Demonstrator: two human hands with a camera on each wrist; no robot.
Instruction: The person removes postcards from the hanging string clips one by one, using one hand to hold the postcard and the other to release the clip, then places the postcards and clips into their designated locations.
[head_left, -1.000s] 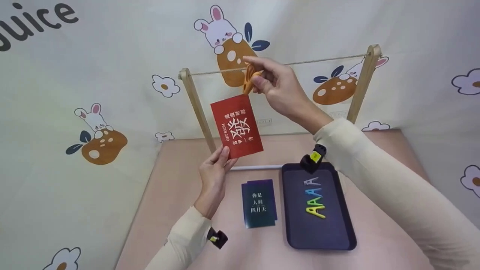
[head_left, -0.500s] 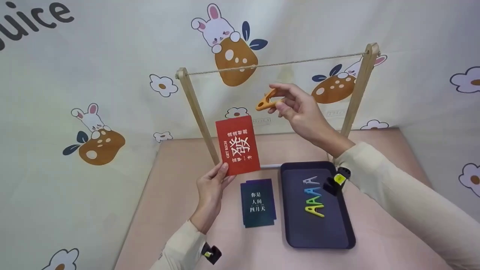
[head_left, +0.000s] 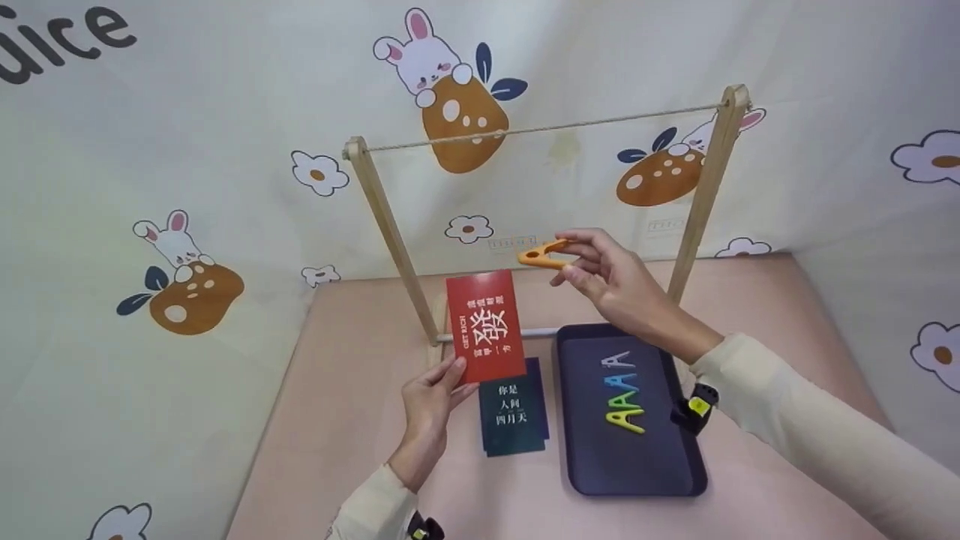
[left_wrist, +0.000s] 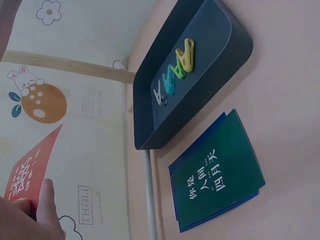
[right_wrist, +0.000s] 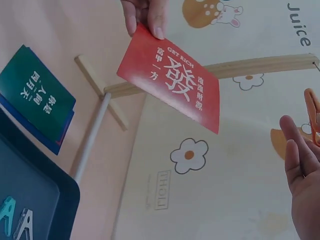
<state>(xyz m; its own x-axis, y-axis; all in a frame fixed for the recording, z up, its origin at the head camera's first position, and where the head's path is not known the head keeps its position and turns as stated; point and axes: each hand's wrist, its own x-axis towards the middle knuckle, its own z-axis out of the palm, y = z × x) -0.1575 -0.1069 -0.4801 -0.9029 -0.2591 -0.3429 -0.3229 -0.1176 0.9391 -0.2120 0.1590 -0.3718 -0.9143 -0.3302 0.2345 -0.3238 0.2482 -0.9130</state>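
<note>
A red card (head_left: 491, 326) with white characters is pinched at its lower left corner by my left hand (head_left: 429, 401), thumb on the front. My right hand (head_left: 611, 281) pinches an orange clothespin (head_left: 544, 255) by its handle ends, its nose pointing left. In the head view the clothespin is just up and right of the card's top edge, apart from it. The right wrist view shows the whole card (right_wrist: 172, 80) tilted, with the clothespin (right_wrist: 314, 115) partly cut off at the frame's right edge. Below the card lies a green card (head_left: 512, 424), partly covered by it in the head view.
A wooden frame with a rope (head_left: 600, 124) strung between two posts (head_left: 394, 240) stands behind the hands. A dark tray (head_left: 622, 469) on the right holds several clothespins (head_left: 626, 420) in a column. A blue-purple card (left_wrist: 177, 212) lies under the green one.
The right hand has come down from the rope with the orange clothespin. The left hand has lowered the red card, which now overlaps the green card in the head view.
</note>
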